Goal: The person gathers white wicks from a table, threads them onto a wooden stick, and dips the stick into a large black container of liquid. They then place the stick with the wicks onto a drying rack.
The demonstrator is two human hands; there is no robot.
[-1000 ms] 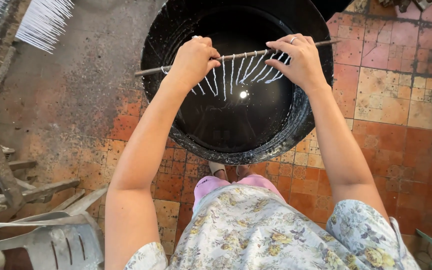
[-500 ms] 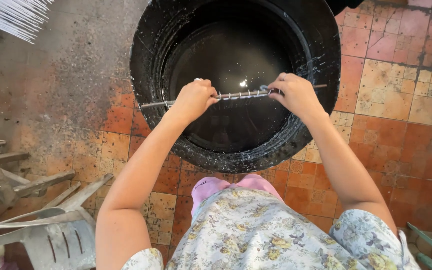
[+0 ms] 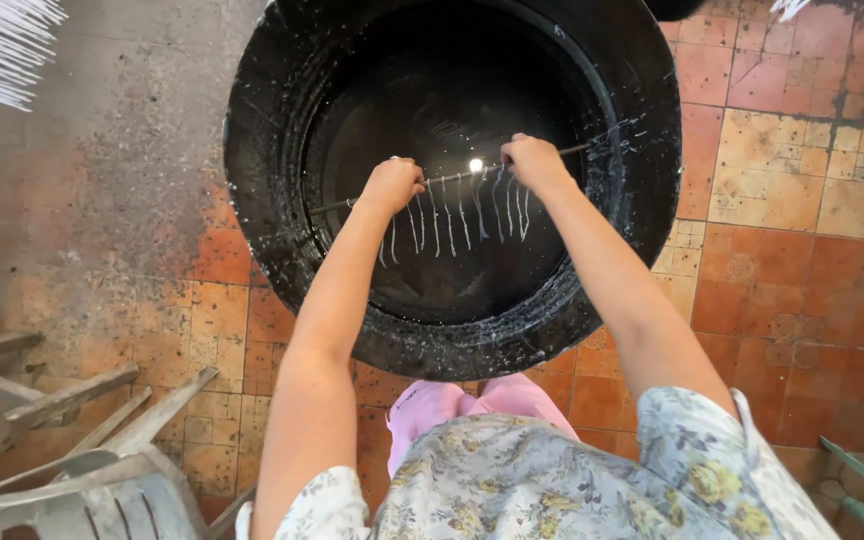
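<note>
Fingers of both hands have raised the rod [image 3: 452,180], candles [image 3: 457,215] out.

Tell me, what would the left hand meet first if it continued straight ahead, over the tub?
Probably the tub's far inner wall; the left hand points across the open tub, and nothing shows between. Depth is unclear.

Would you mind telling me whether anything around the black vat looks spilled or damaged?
Pale splashes streak the black vat's rim beside the right hand, and the floor tiles look stained and worn. Nothing else stands out.
</note>
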